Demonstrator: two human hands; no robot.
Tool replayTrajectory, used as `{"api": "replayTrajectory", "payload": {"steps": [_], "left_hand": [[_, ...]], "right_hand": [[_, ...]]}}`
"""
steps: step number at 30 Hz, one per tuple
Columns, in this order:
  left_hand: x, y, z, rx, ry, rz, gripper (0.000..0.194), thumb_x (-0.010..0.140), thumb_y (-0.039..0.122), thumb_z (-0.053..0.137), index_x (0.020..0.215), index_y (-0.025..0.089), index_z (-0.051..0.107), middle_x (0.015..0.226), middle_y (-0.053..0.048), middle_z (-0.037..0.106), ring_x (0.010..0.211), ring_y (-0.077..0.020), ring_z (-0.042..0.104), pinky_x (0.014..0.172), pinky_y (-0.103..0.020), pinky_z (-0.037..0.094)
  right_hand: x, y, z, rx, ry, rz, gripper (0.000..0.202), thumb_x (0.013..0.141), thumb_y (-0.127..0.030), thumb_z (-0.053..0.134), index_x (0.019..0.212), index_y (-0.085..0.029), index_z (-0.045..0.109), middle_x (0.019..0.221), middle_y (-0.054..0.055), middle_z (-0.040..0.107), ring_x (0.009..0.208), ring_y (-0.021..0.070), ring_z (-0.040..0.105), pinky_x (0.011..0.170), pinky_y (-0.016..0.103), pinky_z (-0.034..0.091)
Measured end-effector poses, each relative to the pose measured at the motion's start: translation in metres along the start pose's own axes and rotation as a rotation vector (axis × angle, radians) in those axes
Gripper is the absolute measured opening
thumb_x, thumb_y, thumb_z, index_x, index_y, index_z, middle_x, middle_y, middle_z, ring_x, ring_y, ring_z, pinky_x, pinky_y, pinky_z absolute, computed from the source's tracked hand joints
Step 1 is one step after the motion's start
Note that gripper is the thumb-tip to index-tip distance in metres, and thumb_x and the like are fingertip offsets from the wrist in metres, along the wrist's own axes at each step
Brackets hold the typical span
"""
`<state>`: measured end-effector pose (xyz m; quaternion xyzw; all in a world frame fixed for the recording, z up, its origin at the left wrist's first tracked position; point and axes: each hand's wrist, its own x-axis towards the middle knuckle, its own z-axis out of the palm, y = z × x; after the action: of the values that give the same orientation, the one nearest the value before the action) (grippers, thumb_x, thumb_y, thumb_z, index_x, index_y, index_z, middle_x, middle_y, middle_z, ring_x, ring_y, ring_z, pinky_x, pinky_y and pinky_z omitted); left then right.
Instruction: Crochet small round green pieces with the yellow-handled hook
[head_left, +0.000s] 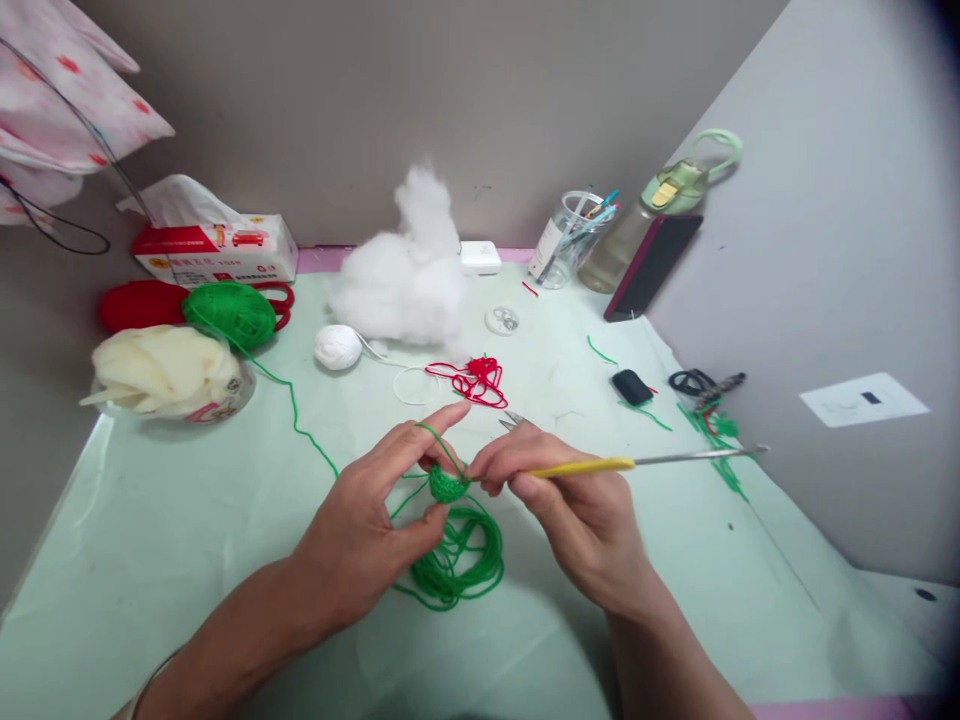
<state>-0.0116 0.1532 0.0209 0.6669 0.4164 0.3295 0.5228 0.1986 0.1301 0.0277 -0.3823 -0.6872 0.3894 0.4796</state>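
Note:
Between the thumb and fingers of my left hand (367, 510) is a small green crochet piece (448, 484), rounded like a cup. A strand of green yarn runs over my raised left index finger. My right hand (577, 510) grips a crochet hook (585, 467) with a yellow handle; its far metal end points right, and its working tip meets the edge of the crochet piece. Below the hands lies a loose coil of green yarn (491, 550). Scissors (513, 420) show partly behind my right hand.
White stuffing (397, 285) is heaped at the back, near a white yarn ball (337, 347) and tangled red yarn (484, 380). On the left are a green yarn ball (232, 312), a tub (240, 390) and a tissue box (225, 250). A bottle (615, 240) and phone (652, 268) stand back right.

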Motion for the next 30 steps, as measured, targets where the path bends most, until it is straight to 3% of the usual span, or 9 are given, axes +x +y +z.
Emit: {"api": "replayTrajectory", "payload": {"steps": [3, 7, 9, 14, 18, 30], "left_hand": [[0.000, -0.001, 0.003, -0.067, 0.030, -0.043, 0.072, 0.085, 0.012, 0.070, 0.151, 0.037, 0.055, 0.099, 0.003, 0.067, 0.100, -0.0190, 0.062, 0.104, -0.035, 0.047], [-0.001, 0.000, 0.007, -0.147, 0.089, -0.132, 0.075, 0.083, 0.017, 0.072, 0.154, 0.033, 0.052, 0.101, 0.002, 0.068, 0.102, -0.0191, 0.064, 0.102, -0.034, 0.049], [-0.002, 0.001, 0.006, -0.132, 0.101, -0.124, 0.075, 0.083, 0.017, 0.072, 0.153, 0.034, 0.053, 0.100, 0.002, 0.069, 0.101, -0.0187, 0.065, 0.101, -0.033, 0.050], [-0.003, 0.010, 0.001, -0.033, 0.094, 0.002, 0.069, 0.084, 0.013, 0.070, 0.145, 0.042, 0.059, 0.098, 0.006, 0.071, 0.099, -0.0157, 0.068, 0.101, -0.029, 0.050], [-0.003, 0.011, -0.002, 0.018, 0.077, 0.057, 0.066, 0.084, 0.010, 0.070, 0.139, 0.045, 0.063, 0.102, 0.007, 0.072, 0.105, -0.0156, 0.068, 0.100, -0.027, 0.051], [-0.003, 0.001, -0.002, 0.204, 0.055, 0.178, 0.076, 0.088, 0.007, 0.064, 0.151, 0.046, 0.050, 0.103, 0.005, 0.068, 0.101, -0.0161, 0.067, 0.099, -0.031, 0.052]], "right_hand": [[0.000, 0.001, 0.006, -0.114, -0.002, -0.140, 0.019, 0.105, -0.019, 0.052, 0.108, -0.025, 0.070, 0.099, 0.007, 0.076, 0.093, 0.0210, 0.072, 0.081, 0.038, 0.059], [0.001, 0.001, 0.013, -0.273, 0.091, -0.365, 0.021, 0.101, -0.010, 0.054, 0.111, -0.021, 0.070, 0.102, 0.012, 0.077, 0.085, 0.0213, 0.072, 0.067, 0.034, 0.059], [0.001, 0.001, 0.013, -0.226, 0.103, -0.323, 0.022, 0.101, -0.010, 0.054, 0.109, -0.021, 0.071, 0.101, 0.011, 0.077, 0.085, 0.0221, 0.073, 0.069, 0.035, 0.060], [0.002, 0.004, 0.010, 0.202, 0.175, -0.036, 0.021, 0.106, -0.024, 0.053, 0.104, -0.023, 0.073, 0.096, 0.006, 0.076, 0.078, 0.0171, 0.071, 0.072, 0.033, 0.060], [0.001, 0.007, 0.011, 0.374, 0.166, 0.010, 0.019, 0.106, -0.028, 0.055, 0.104, -0.024, 0.073, 0.097, 0.005, 0.076, 0.077, 0.0154, 0.069, 0.071, 0.031, 0.060], [0.001, -0.004, 0.004, 0.024, 0.063, -0.090, 0.021, 0.104, -0.016, 0.053, 0.103, -0.020, 0.073, 0.092, 0.005, 0.075, 0.090, 0.0185, 0.072, 0.080, 0.033, 0.060]]}}
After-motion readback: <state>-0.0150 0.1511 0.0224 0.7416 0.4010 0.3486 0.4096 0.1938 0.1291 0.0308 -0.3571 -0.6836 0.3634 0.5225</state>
